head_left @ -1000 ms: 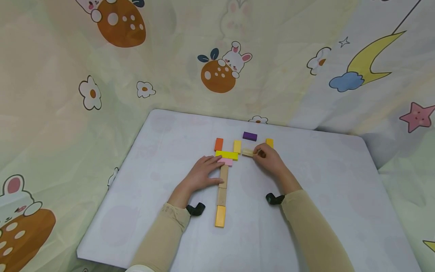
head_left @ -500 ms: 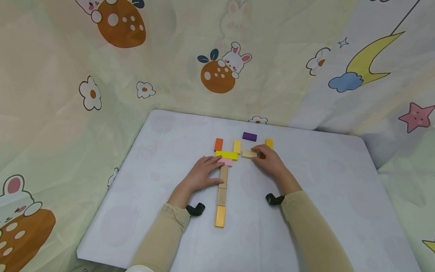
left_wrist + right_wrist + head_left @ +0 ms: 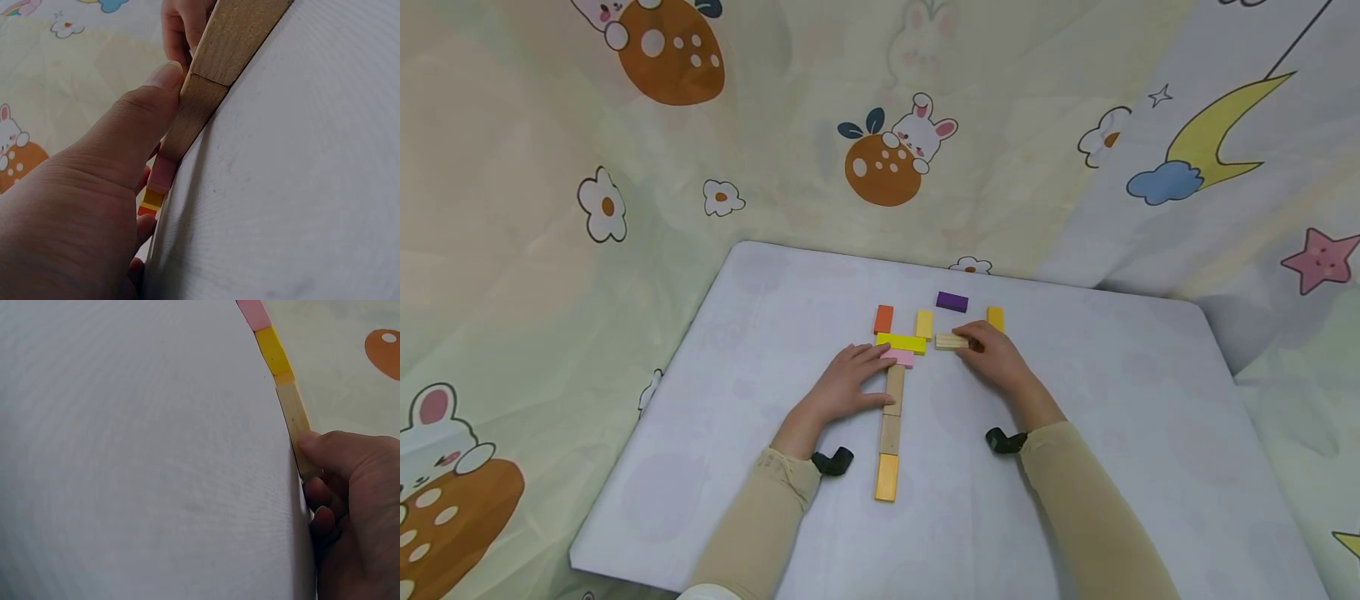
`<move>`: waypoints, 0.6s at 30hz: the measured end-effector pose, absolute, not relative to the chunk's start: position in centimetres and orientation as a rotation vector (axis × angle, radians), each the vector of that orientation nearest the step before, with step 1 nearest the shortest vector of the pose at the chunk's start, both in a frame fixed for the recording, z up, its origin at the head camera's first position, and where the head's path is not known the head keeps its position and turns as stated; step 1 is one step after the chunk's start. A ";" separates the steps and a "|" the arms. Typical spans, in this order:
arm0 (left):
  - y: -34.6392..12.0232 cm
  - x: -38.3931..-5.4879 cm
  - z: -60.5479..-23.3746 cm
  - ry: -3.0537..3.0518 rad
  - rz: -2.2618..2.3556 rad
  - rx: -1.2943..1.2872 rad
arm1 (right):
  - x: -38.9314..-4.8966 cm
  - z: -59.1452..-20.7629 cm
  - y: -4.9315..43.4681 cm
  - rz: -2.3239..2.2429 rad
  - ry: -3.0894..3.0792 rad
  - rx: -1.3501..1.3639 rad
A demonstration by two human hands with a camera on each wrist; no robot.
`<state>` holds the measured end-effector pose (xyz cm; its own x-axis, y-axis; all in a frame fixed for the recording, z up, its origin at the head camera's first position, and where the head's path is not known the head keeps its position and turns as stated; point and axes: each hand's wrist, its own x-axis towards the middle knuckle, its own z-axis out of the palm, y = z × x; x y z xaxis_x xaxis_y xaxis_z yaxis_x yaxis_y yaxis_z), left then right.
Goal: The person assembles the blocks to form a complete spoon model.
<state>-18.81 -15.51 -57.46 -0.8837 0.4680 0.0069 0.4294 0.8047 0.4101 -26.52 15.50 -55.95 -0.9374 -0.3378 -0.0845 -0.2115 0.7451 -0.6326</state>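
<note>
My right hand (image 3: 994, 354) pinches a pale wooden block (image 3: 948, 341) by its right end, low at the tabletop; in the right wrist view the thumb presses the side of this wooden block (image 3: 291, 406). My left hand (image 3: 841, 385) rests beside a column of blocks. Its fingertips touch the pink block (image 3: 905, 359), and the thumb lies against a wooden block (image 3: 896, 380). Below come another wooden block (image 3: 890, 435) and an orange-yellow block (image 3: 887, 478), end to end. Above the pink block lies a bright yellow block (image 3: 901, 342), with an orange-red block (image 3: 883, 318) and a light yellow block (image 3: 924, 323) standing off it.
A purple block (image 3: 952, 302) lies toward the back of the white table (image 3: 760, 317). Another yellow block (image 3: 996, 316) sits just behind my right hand, partly covered. A printed cloth (image 3: 790, 150) hangs behind the table.
The pale wooden block has turned slightly in my right fingers and now lies nearly level, with more of it showing. My left hand and the other blocks have stayed put.
</note>
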 end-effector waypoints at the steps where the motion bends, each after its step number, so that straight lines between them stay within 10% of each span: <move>1: -15.5 -18.8 -57.5 2.896 0.624 0.723 | -26.5 -55.9 15.5 -0.966 2.751 -0.438; 18: -15.5 -18.9 -57.6 2.914 0.594 0.732 | -27.0 -54.4 14.8 -1.042 2.741 -0.393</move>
<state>-18.87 -15.49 -57.59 -0.8830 0.4690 0.0176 0.4386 0.8110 0.3871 -27.01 14.76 -54.36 -0.9483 -0.3083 -0.0756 -0.1802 0.7190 -0.6712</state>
